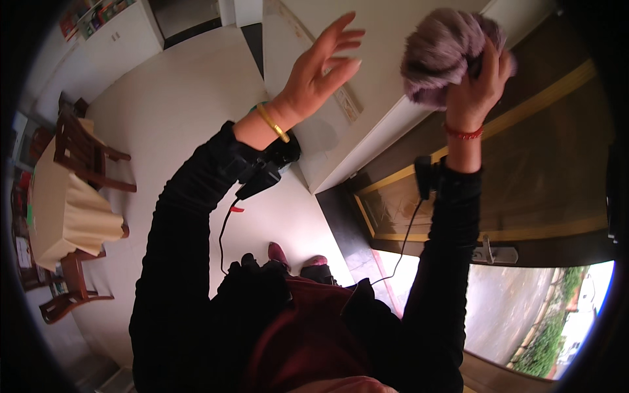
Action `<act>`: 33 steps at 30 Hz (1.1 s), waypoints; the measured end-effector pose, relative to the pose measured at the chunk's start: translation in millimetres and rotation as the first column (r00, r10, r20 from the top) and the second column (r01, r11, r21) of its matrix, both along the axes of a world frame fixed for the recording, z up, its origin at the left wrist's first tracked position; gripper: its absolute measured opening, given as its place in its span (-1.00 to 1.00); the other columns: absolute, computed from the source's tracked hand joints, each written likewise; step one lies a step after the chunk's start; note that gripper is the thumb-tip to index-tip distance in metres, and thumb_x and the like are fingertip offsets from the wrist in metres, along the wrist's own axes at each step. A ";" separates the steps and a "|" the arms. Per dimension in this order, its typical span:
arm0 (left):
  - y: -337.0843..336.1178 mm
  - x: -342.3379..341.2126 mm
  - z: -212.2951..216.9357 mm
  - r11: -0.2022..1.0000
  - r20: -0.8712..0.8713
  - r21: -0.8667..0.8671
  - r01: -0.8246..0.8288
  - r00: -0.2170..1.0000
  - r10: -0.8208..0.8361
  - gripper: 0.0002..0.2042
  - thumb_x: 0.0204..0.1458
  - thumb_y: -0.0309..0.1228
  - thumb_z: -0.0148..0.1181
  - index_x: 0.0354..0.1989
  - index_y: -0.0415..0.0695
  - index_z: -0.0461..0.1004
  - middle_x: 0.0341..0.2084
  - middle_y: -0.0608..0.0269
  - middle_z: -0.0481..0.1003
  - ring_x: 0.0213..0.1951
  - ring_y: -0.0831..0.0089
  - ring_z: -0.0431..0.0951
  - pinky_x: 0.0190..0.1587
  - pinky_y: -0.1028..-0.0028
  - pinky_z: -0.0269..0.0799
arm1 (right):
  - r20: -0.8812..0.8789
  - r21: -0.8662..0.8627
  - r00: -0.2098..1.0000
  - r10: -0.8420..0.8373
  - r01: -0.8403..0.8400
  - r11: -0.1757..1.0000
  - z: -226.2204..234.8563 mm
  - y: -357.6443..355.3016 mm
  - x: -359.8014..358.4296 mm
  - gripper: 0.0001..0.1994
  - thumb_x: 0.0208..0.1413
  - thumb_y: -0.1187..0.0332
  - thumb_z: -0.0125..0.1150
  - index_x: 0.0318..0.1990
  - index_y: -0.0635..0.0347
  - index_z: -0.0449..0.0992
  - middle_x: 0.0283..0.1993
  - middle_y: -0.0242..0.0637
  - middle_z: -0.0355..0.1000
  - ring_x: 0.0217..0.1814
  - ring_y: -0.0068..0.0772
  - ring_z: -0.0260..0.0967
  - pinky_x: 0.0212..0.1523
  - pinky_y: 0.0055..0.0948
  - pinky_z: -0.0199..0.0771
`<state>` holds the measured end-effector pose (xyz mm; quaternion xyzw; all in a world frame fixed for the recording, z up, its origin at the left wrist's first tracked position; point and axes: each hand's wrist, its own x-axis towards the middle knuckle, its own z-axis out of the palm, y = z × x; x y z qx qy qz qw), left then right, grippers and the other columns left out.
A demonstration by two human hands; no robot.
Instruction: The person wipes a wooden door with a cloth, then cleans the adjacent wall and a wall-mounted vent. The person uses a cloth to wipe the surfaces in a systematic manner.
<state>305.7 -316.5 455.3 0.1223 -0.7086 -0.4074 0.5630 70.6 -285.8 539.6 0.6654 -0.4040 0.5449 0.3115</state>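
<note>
My right hand (481,88) is raised at the upper right, fingers curled round the side of a fluffy mauve-grey furry bundle (440,56). Folds run through its soft pile, and its exact kind cannot be made out; it may be a fur hat. Behind it are the white wall edge and the brown door. My left hand (318,72) is lifted in front of the white wall (386,33), holding nothing, its fingers stretched out and apart. A gold bangle (272,123) circles that wrist, and a red beaded bracelet (464,133) the other.
To the right stands a brown door (524,177) with yellow trim and a metal handle (488,252); daylight comes through the doorway below. A cloth-covered table (78,216) and wooden chairs (82,154) stand at the left. Black cables (221,239) hang from devices on both forearms.
</note>
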 end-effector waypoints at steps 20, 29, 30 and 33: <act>51.4 190.4 -56.9 0.854 0.579 0.212 -0.475 0.765 0.282 -0.42 0.13 -0.16 0.14 0.32 0.01 0.16 -0.14 0.16 0.55 -0.03 0.30 0.50 0.09 0.33 0.32 | -0.623 0.639 0.782 0.016 0.496 0.588 -234.0 -11.0 49.5 -0.76 -0.06 0.32 0.13 -0.21 -0.01 0.61 -0.17 -0.26 0.52 0.04 -0.20 0.39 0.23 0.07 0.06; -25.2 146.7 -118.6 0.949 0.708 0.232 -0.214 0.706 -0.013 -0.05 -0.05 -0.16 0.37 0.43 -0.06 -0.14 0.35 0.06 0.09 0.34 0.23 0.13 0.33 0.33 0.07 | 0.826 0.541 0.560 0.066 -0.820 0.186 -228.3 -52.1 117.6 -0.67 0.06 0.38 0.21 0.00 0.24 0.48 -0.10 -0.20 0.52 -0.09 -0.29 0.46 -0.02 -0.41 0.42; -42.4 141.8 -127.4 0.932 0.665 0.307 -0.191 0.744 -0.067 0.02 -0.08 -0.05 0.36 0.44 -0.11 -0.21 0.31 -0.13 0.13 0.32 0.21 0.17 0.32 0.35 0.07 | 0.962 0.269 0.267 0.052 -0.963 -0.015 -225.7 -56.8 120.5 -0.64 0.12 0.38 0.17 0.08 0.24 0.42 -0.01 -0.27 0.47 0.01 -0.34 0.40 0.08 -0.37 0.37; -79.8 130.0 -150.3 0.841 0.371 0.535 0.079 0.872 -0.318 -0.16 0.00 -0.36 0.31 0.41 -0.18 -0.09 0.25 0.11 0.25 0.24 0.35 0.26 0.27 0.39 0.16 | 0.971 -0.238 -0.223 -0.089 -0.943 -0.231 -224.4 -78.1 143.4 -0.58 0.15 0.39 0.12 0.17 0.22 0.33 0.09 -0.20 0.40 0.12 -0.40 0.32 0.15 -0.37 0.33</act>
